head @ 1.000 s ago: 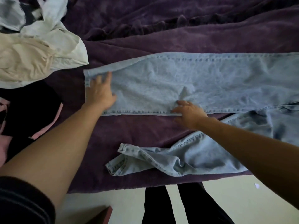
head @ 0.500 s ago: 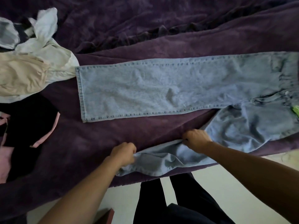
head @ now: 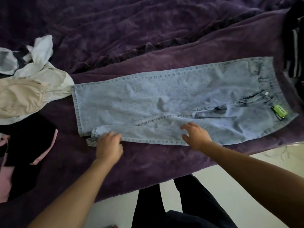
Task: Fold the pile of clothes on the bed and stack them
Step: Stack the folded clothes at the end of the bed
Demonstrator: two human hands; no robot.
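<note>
I see the light-blue jeans [head: 164, 99] spread flat across the bed's purple blanket [head: 148, 38], waistband to the right and hems to the left. The denim is pale and mottled, with a white button [head: 266, 92] at the fly and a green tag [head: 278, 111] on the waistband. The far leg lies straight. The near leg runs alongside it and overlaps its lower edge, and its hem is crumpled.

My left hand [head: 109, 145] sits at the near leg's front edge, just beside that crumpled hem. Its fingers curl down onto the denim, but I cannot tell whether its grip has cloth pinched in it. My right hand [head: 196, 134] is over the same leg, further toward the thigh. Its grip is apart, with the fingers spread and loosely bent, and I cannot tell if it is touching the cloth.

Cream and white garments [head: 32, 89] lie heaped at the left, touching the far hem. A black garment with pink trim [head: 28, 145] lies below them. A dark striped garment [head: 294, 51] lies at the far right, near the waistband.
</note>
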